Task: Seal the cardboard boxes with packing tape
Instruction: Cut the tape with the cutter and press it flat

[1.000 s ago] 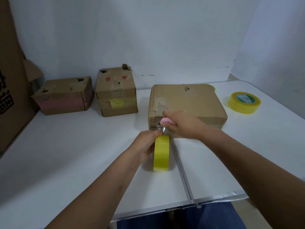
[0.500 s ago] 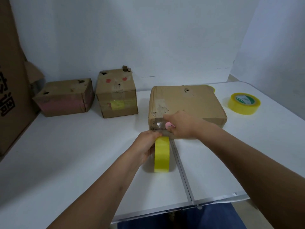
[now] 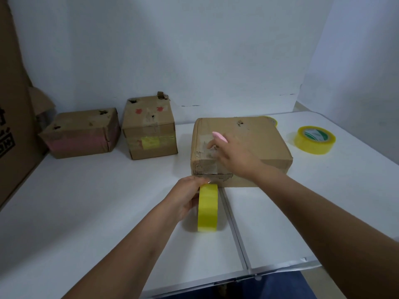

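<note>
The head view looks down on a white table [image 3: 97, 212] and two bare arms. The left hand [image 3: 185, 197] is curled around a yellow tape roll [image 3: 207, 208]. The roll stands on its edge on the table, at about 6 o'clock from the big box [image 3: 254, 139] and just beside its near side. The fingertips [image 3: 201, 181] pinch the top of the roll, right at the bottom edge of the box. A clear strip of tape [image 3: 208, 162] runs up the near side of the box and onto its top.

The right hand [image 3: 235, 156] rests on the near left corner of the box top. Its fingers are fairly straight and lie on the strip. A small pink thing [image 3: 219, 137] is tucked in this hand and sticks out toward 11 o'clock. What it is cannot be told.

The big box lies flat, a little right of the middle of the table. At 9 o'clock from it stands a cube box [image 3: 150, 130] with red marks on top and a yellow patch on its front. Farther toward 9 o'clock is a low box [image 3: 84, 134] with a pink front. At 3 o'clock from the big box a second yellow roll [image 3: 314, 142] lies flat, well apart from it. A tall sheet of cardboard [image 3: 10, 126] stands at the far left edge.
</note>
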Available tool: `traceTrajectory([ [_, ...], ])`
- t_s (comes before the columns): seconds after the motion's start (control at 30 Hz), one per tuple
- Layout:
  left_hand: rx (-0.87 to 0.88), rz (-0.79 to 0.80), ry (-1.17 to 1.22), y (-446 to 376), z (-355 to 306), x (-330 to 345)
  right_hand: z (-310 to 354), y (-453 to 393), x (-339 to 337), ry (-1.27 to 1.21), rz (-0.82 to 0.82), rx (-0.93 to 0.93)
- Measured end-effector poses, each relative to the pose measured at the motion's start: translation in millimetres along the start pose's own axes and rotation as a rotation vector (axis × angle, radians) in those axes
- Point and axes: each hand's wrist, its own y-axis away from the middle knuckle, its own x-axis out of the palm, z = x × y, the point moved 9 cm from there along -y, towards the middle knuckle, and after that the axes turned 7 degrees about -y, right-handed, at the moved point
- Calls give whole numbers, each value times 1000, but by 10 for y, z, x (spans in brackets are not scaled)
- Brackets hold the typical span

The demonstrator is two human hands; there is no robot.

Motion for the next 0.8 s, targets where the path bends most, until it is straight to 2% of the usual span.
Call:
traceTrajectory([
  [0.07, -2, 11, -14, -5, -7, -9, -71, -36, 98, 67, 28, 7],
  [0.2, 6, 47, -28, -36, -10, -21, -124, -51, 55, 89, -17, 7],
  [0.33, 0, -17, -54, -100, 24, -99, -97, 3, 73, 200, -91, 6],
  [0.5, 21, -76, -136, -85, 54, -342, -153, -4, 38, 124, -85, 91],
  [0.57, 21, -164, -56, -108, 99, -605, -146, -11, 44, 115, -81, 98],
  [0.67, 11, -395, 107, -128, 200, -1192, -142, -4, 47, 118, -93, 97],
  [0.8, 18, -659, 26, -92, 308, -1736, -155, -3, 28, 112, -105, 98],
])
